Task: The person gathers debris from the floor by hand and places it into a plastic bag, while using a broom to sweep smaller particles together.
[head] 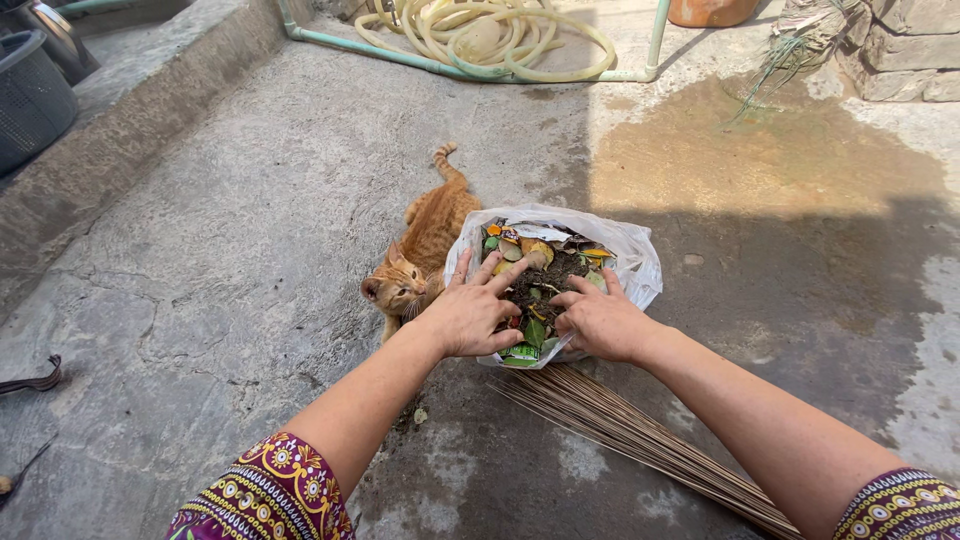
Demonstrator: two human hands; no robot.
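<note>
A clear plastic bag (630, 255) lies open on the concrete floor, filled with soil, leaves and scraps of litter (545, 272). My left hand (470, 312) rests flat on the bag's near left edge, fingers spread over the litter. My right hand (600, 320) presses on the near right side of the heap, fingers bent into the soil. Neither hand visibly grips anything. An orange cat (425, 245) stands just left of the bag, its head close to my left hand.
A stick broom (640, 440) lies on the floor under my right forearm. A coiled yellow hose (490, 35) sits at the back inside a green pipe frame. A raised concrete ledge (120, 130) with a dark basket (30, 95) runs along the left. Wet patch at right.
</note>
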